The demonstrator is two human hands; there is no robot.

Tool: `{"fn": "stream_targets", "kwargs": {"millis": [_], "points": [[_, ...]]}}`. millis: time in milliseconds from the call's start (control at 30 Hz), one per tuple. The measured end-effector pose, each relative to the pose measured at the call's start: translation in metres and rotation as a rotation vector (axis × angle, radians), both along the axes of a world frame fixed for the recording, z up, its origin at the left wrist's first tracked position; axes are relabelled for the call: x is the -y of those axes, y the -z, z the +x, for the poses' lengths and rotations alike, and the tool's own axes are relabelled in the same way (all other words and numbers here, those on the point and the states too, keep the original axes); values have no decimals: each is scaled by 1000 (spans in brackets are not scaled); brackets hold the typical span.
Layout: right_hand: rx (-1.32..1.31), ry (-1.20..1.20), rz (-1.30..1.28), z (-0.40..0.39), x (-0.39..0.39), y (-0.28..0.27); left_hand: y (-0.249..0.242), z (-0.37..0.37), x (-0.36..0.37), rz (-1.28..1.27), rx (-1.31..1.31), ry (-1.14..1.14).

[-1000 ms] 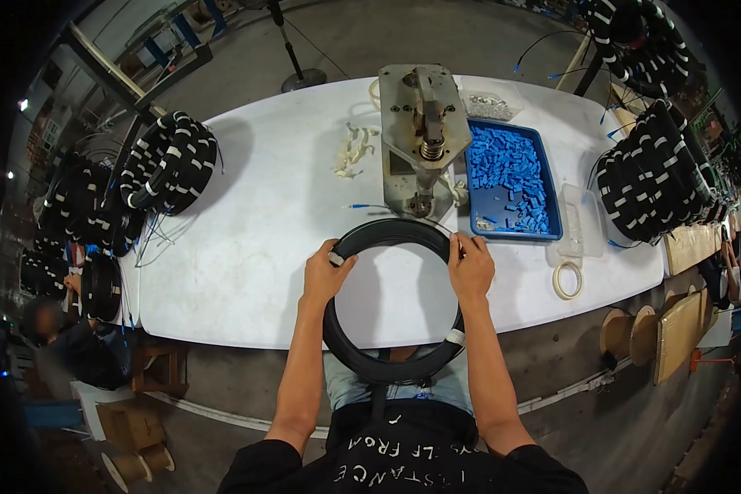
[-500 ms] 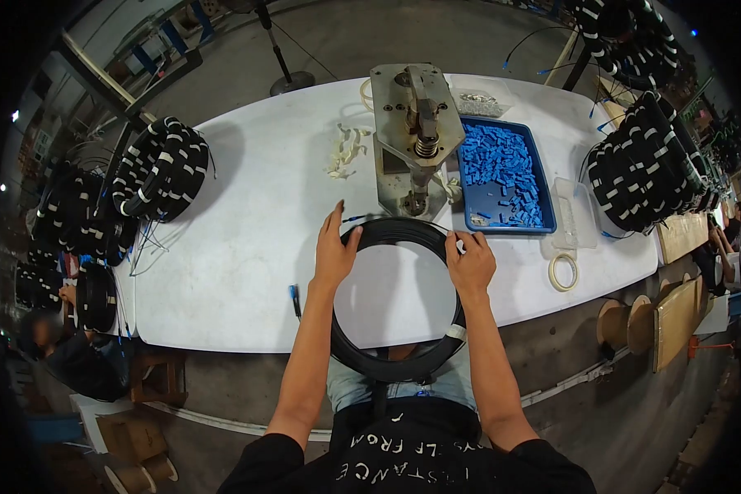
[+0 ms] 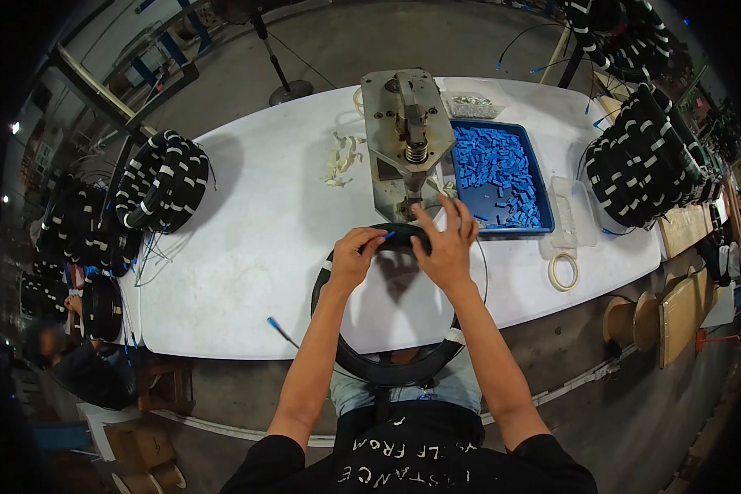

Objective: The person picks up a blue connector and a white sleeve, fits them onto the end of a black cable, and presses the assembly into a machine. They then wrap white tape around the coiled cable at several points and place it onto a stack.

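Note:
A coil of black cable (image 3: 397, 375) hangs over the table's near edge, its far side on the table and its near side by my lap. White tape bands it at the upper left and lower right. My left hand (image 3: 354, 260) is closed at the coil's far side, pinching a cable end with a blue connector (image 3: 389, 235). My right hand (image 3: 449, 251) is raised over the coil's far right part, fingers spread, with nothing seen in it. Another blue-tipped cable end (image 3: 273, 323) sticks out left of my left forearm. A thin cable loop bows out right of the coil.
A metal press (image 3: 409, 123) stands just beyond the coil. To its right are a blue tray (image 3: 546, 198) of blue connectors, a clear box (image 3: 580, 216) and a tape roll (image 3: 562, 272). Taped coils (image 3: 169, 185) stand left, more coils (image 3: 646, 165) right. A person (image 3: 86, 362) sits far left.
My left hand has moved right and now pinches a blue-tipped cable end. My right hand has let go of the coil, shifted left and spread its fingers. White tape now shows at the coil's upper left.

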State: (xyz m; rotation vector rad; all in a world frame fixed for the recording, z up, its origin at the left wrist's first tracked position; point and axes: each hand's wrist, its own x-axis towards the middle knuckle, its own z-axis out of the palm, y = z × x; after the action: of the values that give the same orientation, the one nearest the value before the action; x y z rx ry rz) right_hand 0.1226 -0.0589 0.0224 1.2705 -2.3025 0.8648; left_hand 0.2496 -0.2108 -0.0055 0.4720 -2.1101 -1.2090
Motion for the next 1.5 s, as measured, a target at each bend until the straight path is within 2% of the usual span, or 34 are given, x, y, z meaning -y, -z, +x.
{"fn": "stream_targets", "kwargs": {"millis": [67,167,200,333,433,500,600,700,900,1000,1100,1233,1300,1500], "points": [[-45,-157,19,-2,3,0,1,-8,-4,-14,1,103],[-65,-197,-38,-16,0,22,-5,-17,-10,30,35,138],[2,-185,-86,-15,-2,20,-3,-20,-10,75,47,151],[47,-227,-22,-20,-8,23,-2,-24,-12,111,70,193],[37,-203,-13,-20,-5,31,-6,-25,-8,41,170,199],[64,-153,12,-20,-4,36,-8,-29,-4,-159,206,210],[59,-67,26,-22,-3,41,-14,-39,4,-292,251,172],[121,-73,16,-24,-3,42,-8,-46,7,-243,147,205],[102,-80,92,-27,-7,38,-2,-45,6,-129,112,206],[90,-36,115,-28,-9,36,-7,-45,7,-9,267,159],[122,20,105,-33,-5,39,-4,-50,15,63,203,213],[152,59,75,-42,5,42,-5,-54,23,52,235,242],[210,112,48,-48,12,43,-4,-57,26,-28,221,188],[249,172,112,-54,18,55,7,-65,12,-51,196,42]]}}
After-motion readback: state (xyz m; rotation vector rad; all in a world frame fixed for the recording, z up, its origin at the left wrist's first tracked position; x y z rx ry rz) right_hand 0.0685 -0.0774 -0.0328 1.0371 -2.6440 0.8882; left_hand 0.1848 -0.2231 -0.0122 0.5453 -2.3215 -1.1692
